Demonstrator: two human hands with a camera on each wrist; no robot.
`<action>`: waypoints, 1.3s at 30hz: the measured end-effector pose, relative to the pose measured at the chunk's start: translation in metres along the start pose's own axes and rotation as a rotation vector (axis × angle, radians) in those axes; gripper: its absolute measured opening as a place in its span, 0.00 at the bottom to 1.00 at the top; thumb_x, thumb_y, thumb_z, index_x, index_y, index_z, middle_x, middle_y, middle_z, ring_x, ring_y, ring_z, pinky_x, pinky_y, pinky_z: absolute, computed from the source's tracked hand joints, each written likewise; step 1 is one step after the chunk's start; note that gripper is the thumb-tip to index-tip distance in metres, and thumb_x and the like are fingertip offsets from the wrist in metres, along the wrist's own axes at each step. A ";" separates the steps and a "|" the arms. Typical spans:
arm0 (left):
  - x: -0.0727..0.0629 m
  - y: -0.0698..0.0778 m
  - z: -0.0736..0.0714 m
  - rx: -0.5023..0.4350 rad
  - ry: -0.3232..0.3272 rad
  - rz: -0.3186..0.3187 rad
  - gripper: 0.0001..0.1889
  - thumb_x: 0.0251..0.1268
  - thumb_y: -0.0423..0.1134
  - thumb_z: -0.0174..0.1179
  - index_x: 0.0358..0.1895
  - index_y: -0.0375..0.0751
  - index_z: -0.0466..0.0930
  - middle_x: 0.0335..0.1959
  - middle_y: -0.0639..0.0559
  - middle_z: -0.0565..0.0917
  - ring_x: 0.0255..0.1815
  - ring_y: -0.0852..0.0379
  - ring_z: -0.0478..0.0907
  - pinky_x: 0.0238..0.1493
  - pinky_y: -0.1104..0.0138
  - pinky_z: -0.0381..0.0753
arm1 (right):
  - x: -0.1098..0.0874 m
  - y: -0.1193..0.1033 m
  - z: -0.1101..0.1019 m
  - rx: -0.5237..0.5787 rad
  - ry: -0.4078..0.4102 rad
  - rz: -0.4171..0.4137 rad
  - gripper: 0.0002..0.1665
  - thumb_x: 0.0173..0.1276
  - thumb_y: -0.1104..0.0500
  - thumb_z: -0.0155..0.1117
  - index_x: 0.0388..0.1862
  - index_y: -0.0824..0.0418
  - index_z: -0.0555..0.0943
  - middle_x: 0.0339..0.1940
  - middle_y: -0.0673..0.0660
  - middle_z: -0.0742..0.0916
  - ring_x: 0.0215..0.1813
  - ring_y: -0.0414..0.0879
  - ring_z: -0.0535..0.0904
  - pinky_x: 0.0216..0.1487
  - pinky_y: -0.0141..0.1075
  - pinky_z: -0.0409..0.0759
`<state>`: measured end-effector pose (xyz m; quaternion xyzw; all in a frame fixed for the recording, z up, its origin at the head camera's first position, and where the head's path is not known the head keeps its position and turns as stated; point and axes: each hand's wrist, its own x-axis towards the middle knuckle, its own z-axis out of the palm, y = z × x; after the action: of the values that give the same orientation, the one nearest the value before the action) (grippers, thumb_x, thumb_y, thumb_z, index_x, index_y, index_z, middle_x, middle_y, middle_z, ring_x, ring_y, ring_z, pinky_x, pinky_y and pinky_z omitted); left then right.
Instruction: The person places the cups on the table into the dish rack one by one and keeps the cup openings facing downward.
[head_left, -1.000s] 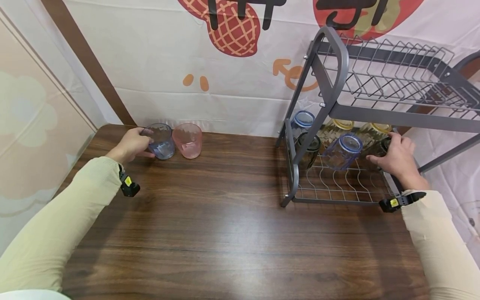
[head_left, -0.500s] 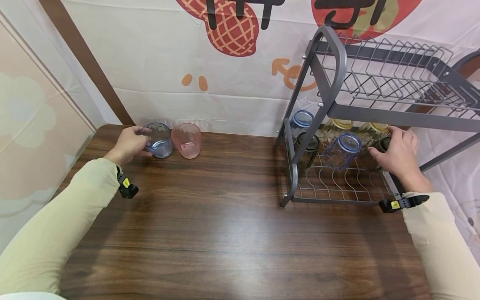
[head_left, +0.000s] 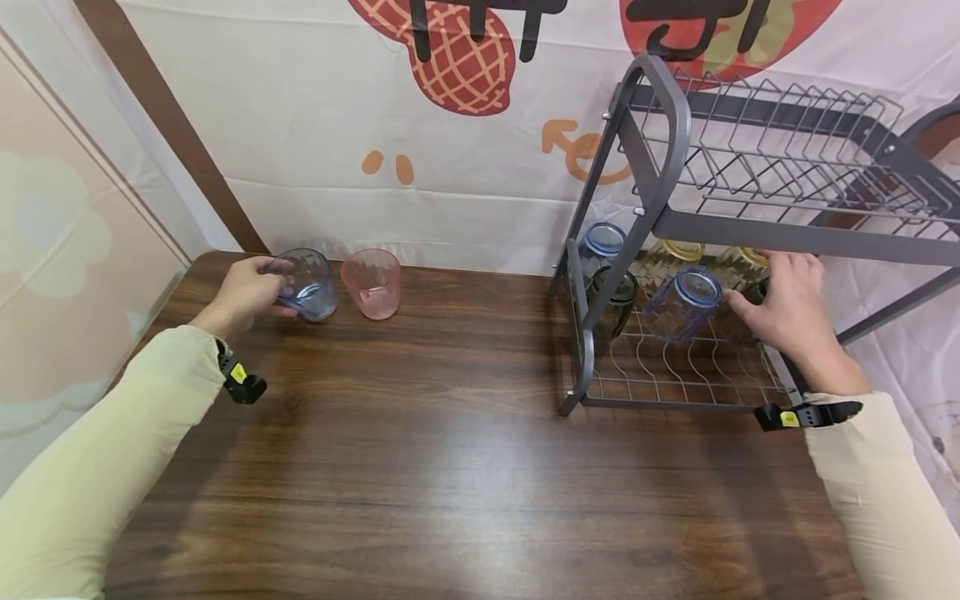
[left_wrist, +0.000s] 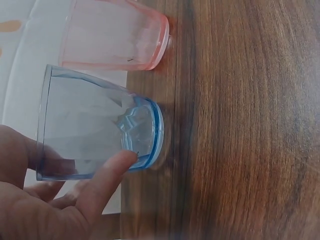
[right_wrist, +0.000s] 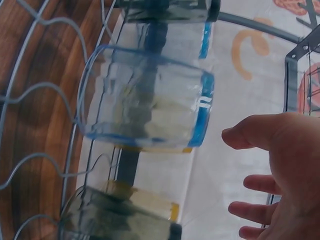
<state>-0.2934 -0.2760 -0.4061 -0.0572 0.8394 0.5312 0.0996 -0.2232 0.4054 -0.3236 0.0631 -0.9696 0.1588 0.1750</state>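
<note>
At the table's back left, my left hand (head_left: 242, 296) holds a clear blue cup (head_left: 315, 290), thumb on one side and fingers on the other. In the left wrist view the thumb presses low on the blue cup (left_wrist: 100, 130). A pink cup (head_left: 378, 287) stands right beside it. On the right, my right hand (head_left: 795, 308) hovers over the rack's lower shelf with spread fingers. The right wrist view shows this hand (right_wrist: 285, 175) apart from an upside-down blue-rimmed glass (right_wrist: 150, 100) and a dark grey glass (right_wrist: 110, 215).
A grey two-tier metal dish rack (head_left: 780, 237) stands at the right. Its lower shelf bears several upturned glasses, among them a dark glass (head_left: 615, 304) and a yellow-rimmed glass (head_left: 671, 258). A printed cloth (head_left: 300, 125) hangs behind the brown wooden table (head_left: 450, 433).
My left hand has shifted a little left with the blue cup, widening the gap to the pink cup. My right hand has come off the dark glass at the shelf's right and moved slightly left.
</note>
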 end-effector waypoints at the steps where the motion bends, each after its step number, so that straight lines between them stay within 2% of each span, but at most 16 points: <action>1: -0.001 0.000 -0.001 0.001 0.002 0.004 0.28 0.75 0.28 0.38 0.75 0.21 0.55 0.67 0.23 0.65 0.43 0.59 0.78 0.45 0.60 0.90 | 0.001 -0.002 0.000 0.008 0.013 -0.024 0.39 0.62 0.65 0.71 0.68 0.77 0.66 0.64 0.80 0.70 0.71 0.77 0.56 0.78 0.63 0.43; 4: -0.005 -0.001 -0.004 0.000 0.013 0.018 0.28 0.74 0.28 0.39 0.75 0.20 0.55 0.64 0.24 0.67 0.39 0.64 0.78 0.44 0.61 0.90 | 0.002 -0.008 -0.001 0.028 0.038 -0.067 0.37 0.60 0.68 0.72 0.67 0.72 0.68 0.63 0.77 0.72 0.71 0.76 0.58 0.77 0.64 0.45; 9: -0.011 0.002 -0.007 0.021 0.088 0.069 0.28 0.69 0.26 0.39 0.73 0.21 0.60 0.62 0.26 0.69 0.38 0.63 0.77 0.39 0.64 0.90 | 0.002 -0.019 -0.003 0.054 0.043 -0.110 0.36 0.61 0.69 0.71 0.67 0.71 0.69 0.63 0.76 0.74 0.70 0.76 0.59 0.76 0.65 0.48; 16: -0.012 0.007 -0.005 0.084 0.155 0.121 0.27 0.67 0.25 0.39 0.69 0.23 0.65 0.61 0.28 0.73 0.43 0.57 0.76 0.33 0.65 0.90 | 0.000 -0.029 -0.005 0.063 0.040 -0.141 0.35 0.63 0.69 0.69 0.68 0.72 0.69 0.62 0.76 0.75 0.67 0.76 0.62 0.73 0.67 0.54; 18: -0.011 0.007 -0.005 0.145 0.194 0.149 0.26 0.67 0.27 0.40 0.68 0.22 0.67 0.59 0.27 0.75 0.41 0.53 0.79 0.29 0.66 0.90 | -0.002 -0.032 -0.006 0.070 0.037 -0.137 0.35 0.63 0.69 0.69 0.68 0.73 0.69 0.63 0.76 0.75 0.67 0.76 0.62 0.73 0.67 0.55; 20: -0.012 0.009 -0.004 0.237 0.243 0.182 0.26 0.66 0.28 0.41 0.66 0.22 0.69 0.57 0.25 0.77 0.44 0.46 0.79 0.34 0.62 0.89 | -0.004 -0.035 -0.006 0.080 0.028 -0.122 0.35 0.63 0.69 0.69 0.68 0.73 0.69 0.64 0.77 0.74 0.69 0.75 0.61 0.73 0.67 0.55; 23: -0.013 0.011 -0.001 0.363 0.309 0.220 0.26 0.64 0.28 0.42 0.64 0.22 0.71 0.57 0.22 0.77 0.50 0.35 0.77 0.48 0.50 0.83 | -0.008 -0.039 -0.006 0.091 0.013 -0.098 0.35 0.64 0.68 0.69 0.69 0.74 0.68 0.65 0.77 0.73 0.72 0.75 0.59 0.75 0.66 0.54; 26: -0.016 0.014 0.001 0.394 0.322 0.242 0.26 0.64 0.28 0.41 0.64 0.23 0.72 0.58 0.21 0.76 0.55 0.31 0.74 0.56 0.41 0.75 | -0.009 -0.044 -0.007 0.093 0.000 -0.087 0.36 0.65 0.67 0.68 0.70 0.74 0.67 0.66 0.77 0.73 0.73 0.74 0.58 0.75 0.66 0.54; 30: -0.020 0.017 0.002 0.400 0.353 0.265 0.24 0.65 0.28 0.40 0.63 0.26 0.74 0.58 0.21 0.77 0.55 0.30 0.75 0.55 0.38 0.75 | -0.010 -0.050 -0.009 0.095 -0.012 -0.084 0.36 0.66 0.66 0.67 0.70 0.75 0.67 0.65 0.77 0.73 0.71 0.74 0.60 0.72 0.67 0.56; 34: -0.024 0.020 0.003 0.407 0.377 0.260 0.24 0.68 0.29 0.40 0.63 0.31 0.76 0.58 0.23 0.78 0.56 0.30 0.75 0.50 0.35 0.76 | -0.012 -0.057 -0.012 0.093 -0.026 -0.098 0.36 0.67 0.65 0.68 0.71 0.74 0.67 0.65 0.77 0.73 0.70 0.73 0.62 0.73 0.66 0.56; 39: -0.028 0.023 0.003 0.426 0.395 0.262 0.23 0.69 0.30 0.41 0.63 0.34 0.77 0.59 0.24 0.78 0.55 0.29 0.76 0.46 0.34 0.75 | -0.015 -0.064 -0.014 0.109 -0.044 -0.102 0.36 0.67 0.64 0.69 0.71 0.70 0.69 0.66 0.74 0.73 0.70 0.71 0.63 0.69 0.67 0.61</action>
<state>-0.2705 -0.2635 -0.3810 -0.0286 0.9351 0.3303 -0.1249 -0.1934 0.3507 -0.2978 0.1251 -0.9587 0.2007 0.1578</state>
